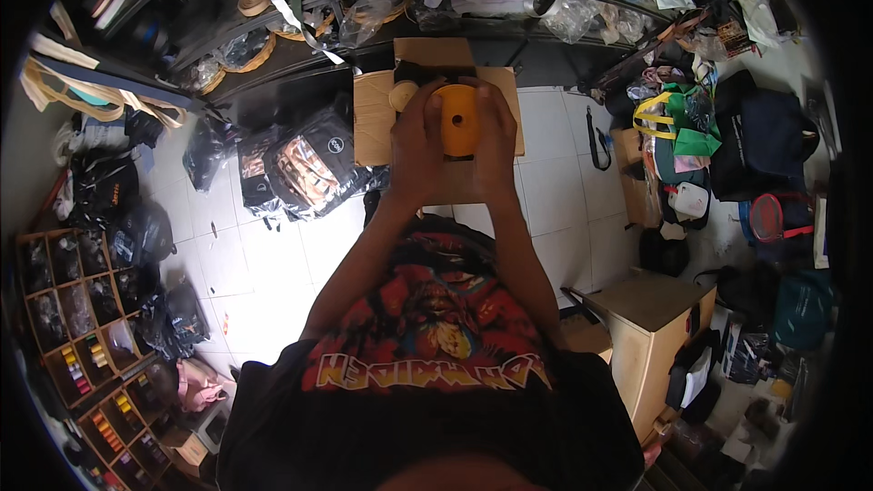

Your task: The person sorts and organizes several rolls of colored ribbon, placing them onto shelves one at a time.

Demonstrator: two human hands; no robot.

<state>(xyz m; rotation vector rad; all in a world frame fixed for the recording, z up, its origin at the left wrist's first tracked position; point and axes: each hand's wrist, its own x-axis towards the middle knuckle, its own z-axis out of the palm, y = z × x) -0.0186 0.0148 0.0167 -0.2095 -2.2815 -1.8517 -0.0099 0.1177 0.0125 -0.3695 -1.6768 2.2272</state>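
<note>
An orange spool-like roll with a small dark hole in its middle is held over an open cardboard box. My left hand presses its left side, and my right hand wraps its right side. Both hands are closed around it, with fingertips toward the far edge. A beige round roll lies in the box, just left of the orange one, partly behind my left fingers. Dark contents show near the far flap, too dim to name. The box's flaps are folded outward.
Plastic-wrapped black backpacks lie on the tiled floor to the left. Beyond the box runs a dark shelf with rolls and plastic bags. A wooden cabinet stands near right; a black strap and many bags lie farther right.
</note>
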